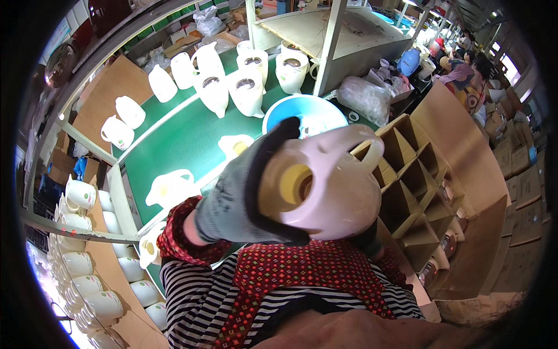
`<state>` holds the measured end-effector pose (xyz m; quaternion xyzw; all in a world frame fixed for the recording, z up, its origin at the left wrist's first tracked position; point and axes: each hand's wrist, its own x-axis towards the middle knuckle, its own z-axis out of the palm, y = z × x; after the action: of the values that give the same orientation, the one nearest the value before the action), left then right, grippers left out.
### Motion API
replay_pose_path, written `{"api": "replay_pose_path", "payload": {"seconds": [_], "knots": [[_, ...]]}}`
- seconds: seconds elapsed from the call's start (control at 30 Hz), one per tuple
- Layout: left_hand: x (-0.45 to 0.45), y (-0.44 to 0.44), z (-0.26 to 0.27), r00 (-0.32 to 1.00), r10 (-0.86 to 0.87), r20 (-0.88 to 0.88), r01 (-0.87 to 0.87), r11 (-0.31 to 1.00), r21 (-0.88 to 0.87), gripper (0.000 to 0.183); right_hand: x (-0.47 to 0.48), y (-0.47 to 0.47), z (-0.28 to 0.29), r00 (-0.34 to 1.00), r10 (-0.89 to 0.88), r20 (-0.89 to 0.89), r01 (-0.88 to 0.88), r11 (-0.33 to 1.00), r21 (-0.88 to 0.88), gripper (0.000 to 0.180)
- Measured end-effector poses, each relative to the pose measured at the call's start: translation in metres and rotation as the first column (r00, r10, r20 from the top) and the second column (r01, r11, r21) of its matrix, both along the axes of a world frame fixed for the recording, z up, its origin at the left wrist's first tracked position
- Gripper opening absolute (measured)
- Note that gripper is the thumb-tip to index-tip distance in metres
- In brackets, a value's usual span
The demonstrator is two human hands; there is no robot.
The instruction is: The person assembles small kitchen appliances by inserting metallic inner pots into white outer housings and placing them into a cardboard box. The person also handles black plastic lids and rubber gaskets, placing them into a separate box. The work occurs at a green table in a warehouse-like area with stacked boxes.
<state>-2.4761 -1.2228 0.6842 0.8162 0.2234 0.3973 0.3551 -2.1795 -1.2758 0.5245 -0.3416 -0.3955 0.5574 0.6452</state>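
My left hand [244,196], in a grey glove with black-coated fingers, holds a white jug body [340,187] tilted so its yellow-lined opening faces me. Its handle points to the upper right. My right hand [368,237], in a dark glove, is mostly hidden behind the lower right side of the jug; its fingers cannot be seen. Behind the jug is a blue basin [279,109] with small parts in it. More white jug bodies [172,189] lie on the green bench [174,144], and several jugs with dark round openings [246,91] stand at its back.
At the right is an open carton [471,144] with cardboard dividers [407,183], some cells holding jugs. A metal post [330,48] rises behind the basin, beside a plastic bag [364,98]. White jugs fill racks [98,257] at the left. People [475,78] work farther back.
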Motion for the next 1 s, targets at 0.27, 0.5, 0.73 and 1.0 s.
{"api": "replay_pose_path", "payload": {"seconds": [0.27,0.5,0.73,1.0], "knots": [[0.027,0.001,-0.010,0.988,0.022,-0.151,0.015,0.970,0.243,0.144,-0.002,-0.002,0.000,0.991,-0.030,-0.127,0.023,0.998,-0.054,0.063],[0.020,0.003,-0.017,0.989,0.004,-0.150,0.035,0.966,0.257,0.142,-0.006,0.005,0.005,0.991,-0.049,-0.124,0.041,0.997,-0.070,0.059],[-0.011,0.026,-0.059,0.987,0.091,0.133,-0.078,0.992,-0.094,0.132,-0.004,0.015,0.031,0.990,-0.138,0.020,0.139,0.990,-0.024,0.055],[-0.071,0.065,-0.245,0.638,0.745,0.195,-0.763,0.646,0.029,0.081,-0.068,0.058,0.117,0.474,-0.516,0.714,-0.381,0.610,0.694,0.053]]}}
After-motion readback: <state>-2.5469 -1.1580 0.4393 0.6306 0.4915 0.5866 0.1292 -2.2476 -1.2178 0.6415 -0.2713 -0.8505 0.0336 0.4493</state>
